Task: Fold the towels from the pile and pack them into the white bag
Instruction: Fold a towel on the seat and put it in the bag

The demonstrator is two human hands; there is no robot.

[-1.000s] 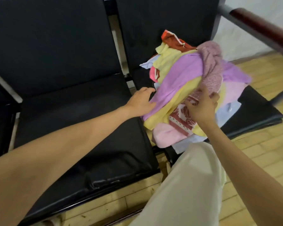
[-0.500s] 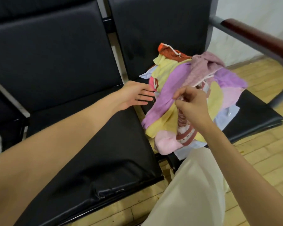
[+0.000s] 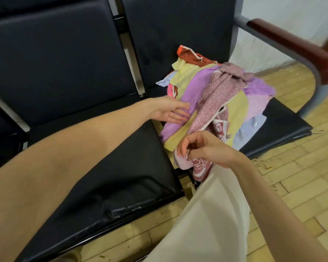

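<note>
On the right-hand black seat (image 3: 284, 118), head view:
Pile: we are seeing the towel pile (image 3: 240, 103) heaped on the seat, its near edge spilling over the front.
Right hand: our right hand (image 3: 206, 148) is pinching the near corner of the speckled mauve towel (image 3: 216, 95) between thumb and curled fingers.
Left hand: our left hand (image 3: 170, 110) is lying flat, fingers straight, against the left side of the purple towel (image 3: 189, 97).
Change: a second ago the right hand was up against the pile; now we are drawing the mauve towel down and nearer, so it is stretching out of the heap.
Meaning: we are judging this as freeing the first towel for folding.
White bag: we are not finding it in view.
Left seat (image 3: 95, 167): black cushion beside the pile.
</note>
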